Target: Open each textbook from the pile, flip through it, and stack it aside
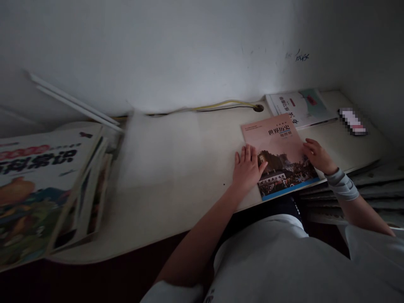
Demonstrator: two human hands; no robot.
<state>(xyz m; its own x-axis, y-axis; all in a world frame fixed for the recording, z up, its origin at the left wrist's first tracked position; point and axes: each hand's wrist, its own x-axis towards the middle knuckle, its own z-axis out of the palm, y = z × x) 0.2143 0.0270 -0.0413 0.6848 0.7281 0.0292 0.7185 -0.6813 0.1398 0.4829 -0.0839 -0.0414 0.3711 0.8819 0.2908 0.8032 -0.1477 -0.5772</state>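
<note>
Evidently, head view: one dim picture, looking down on a long off-white worktop (176, 181) along a pale wall (176, 50).
Pink paper booklet (280, 158): flat on the worktop right of centre, near its front edge; a dark picture of a building and crowd and a blue bottom strip show, but fingers hide parts of both sides.
Left hand (248, 168): fingers spread, laid over the booklet's left edge, thumb on the cover.
Right hand (318, 156): fingers bent at the booklet's right edge; whether they pinch it cannot be made out. The hands are apart, with the cover between them.
Grey wristband (342, 184): around the right wrist.
White paperback book (303, 107): behind the booklet, whose top seems to overlap its near edge.
Dark-edged oblong (352, 121): right of the paperback, masked by coarse blocks.
Yellow cable (221, 103): runs along the wall to a round hole (259, 108); its left stretch is smeared.
Large illustrated book (34, 172): cut off at the left, beside blurred upright volumes (90, 198).
</note>
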